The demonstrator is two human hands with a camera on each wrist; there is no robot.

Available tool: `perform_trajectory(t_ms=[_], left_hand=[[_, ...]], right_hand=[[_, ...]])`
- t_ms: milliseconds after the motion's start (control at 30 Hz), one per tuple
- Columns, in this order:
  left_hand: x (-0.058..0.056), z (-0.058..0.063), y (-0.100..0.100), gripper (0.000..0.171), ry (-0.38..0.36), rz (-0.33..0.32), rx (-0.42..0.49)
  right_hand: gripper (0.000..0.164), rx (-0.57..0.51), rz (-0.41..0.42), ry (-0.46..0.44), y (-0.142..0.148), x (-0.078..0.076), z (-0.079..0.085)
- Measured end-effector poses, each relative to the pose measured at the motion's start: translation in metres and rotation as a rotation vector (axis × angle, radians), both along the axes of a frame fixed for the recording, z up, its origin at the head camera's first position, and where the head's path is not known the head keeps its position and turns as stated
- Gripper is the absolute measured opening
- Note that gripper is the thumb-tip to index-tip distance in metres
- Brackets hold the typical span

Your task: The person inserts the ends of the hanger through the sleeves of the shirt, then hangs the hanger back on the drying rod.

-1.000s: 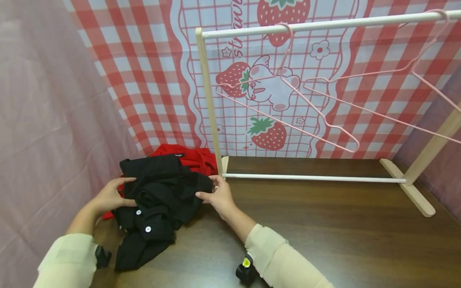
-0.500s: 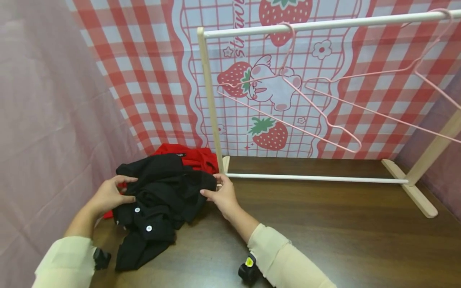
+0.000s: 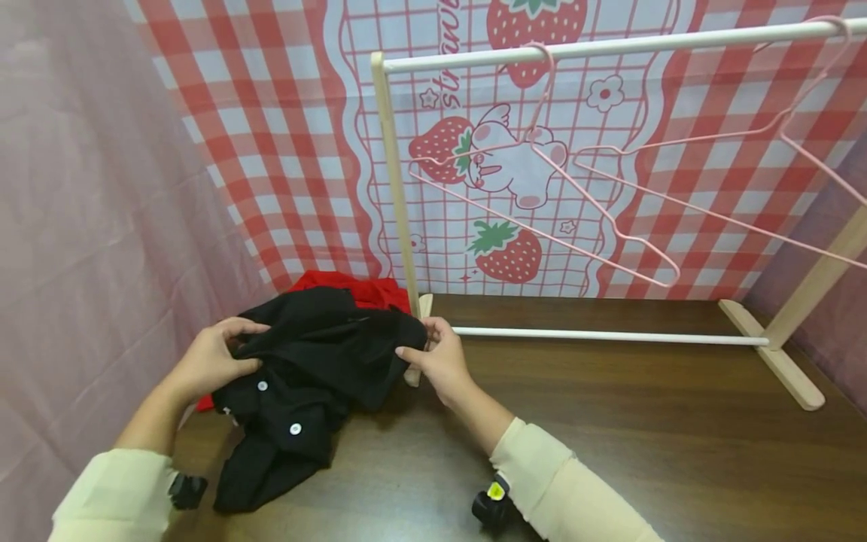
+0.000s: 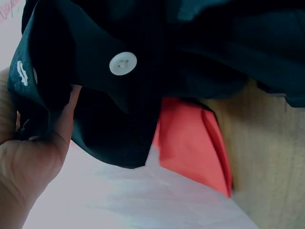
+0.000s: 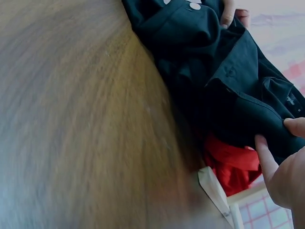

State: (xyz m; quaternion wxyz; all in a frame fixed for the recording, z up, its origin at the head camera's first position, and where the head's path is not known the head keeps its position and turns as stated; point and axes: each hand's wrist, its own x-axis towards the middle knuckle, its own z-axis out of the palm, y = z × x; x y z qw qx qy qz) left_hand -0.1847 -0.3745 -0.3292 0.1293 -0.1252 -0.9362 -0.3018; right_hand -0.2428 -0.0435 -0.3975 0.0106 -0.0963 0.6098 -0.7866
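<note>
A crumpled black shirt (image 3: 318,339) with white buttons (image 3: 295,429) lies at the left of the table, partly lifted between both hands. My left hand (image 3: 213,365) grips its left side; in the left wrist view the thumb goes into a fold beside a buttonhole edge. On the other side, my right hand (image 3: 442,363) pinches the shirt's right end between thumb and fingers, beside the rack's left post. A small label (image 5: 291,100) shows inside the cloth in the right wrist view. Under and behind the shirt is a red garment (image 3: 375,292), mostly covered.
A clothes rack with a white top bar (image 3: 637,45) and wooden posts (image 3: 396,188) stands behind. Pink hangers (image 3: 542,147) hang from it. A low white bar (image 3: 609,336) joins its feet. A pink curtain (image 3: 101,226) borders the left side.
My right hand has moved to the right, drawing the shirt's end outward and spreading the cloth. My left hand has shifted slightly up and to the right with its side.
</note>
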Motion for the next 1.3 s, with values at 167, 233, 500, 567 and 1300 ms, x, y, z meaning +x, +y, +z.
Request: perform_trajectory(t_ms=[167, 233, 500, 567, 1300], left_hand=[[0.003, 0.009, 0.012, 0.042, 0.074, -0.047, -0.018], [0.005, 0.013, 0.017, 0.042, 0.092, -0.054, -0.026], [0.009, 0.026, 0.035, 0.041, 0.093, -0.079, -0.008], [0.010, 0.031, 0.040, 0.041, 0.088, -0.084, 0.004], [-0.005, 0.046, 0.089, 0.044, 0.194, -0.147, -0.010]], right_hand=[[0.045, -0.025, 0.007, -0.022, 0.015, 0.000, 0.006], [0.044, -0.033, 0.010, -0.014, 0.020, 0.001, 0.009], [0.044, -0.039, 0.013, -0.009, 0.043, 0.004, 0.020], [0.044, -0.042, 0.020, -0.020, 0.049, 0.005, 0.024], [0.043, 0.040, 0.007, 0.011, 0.113, 0.005, 0.047]])
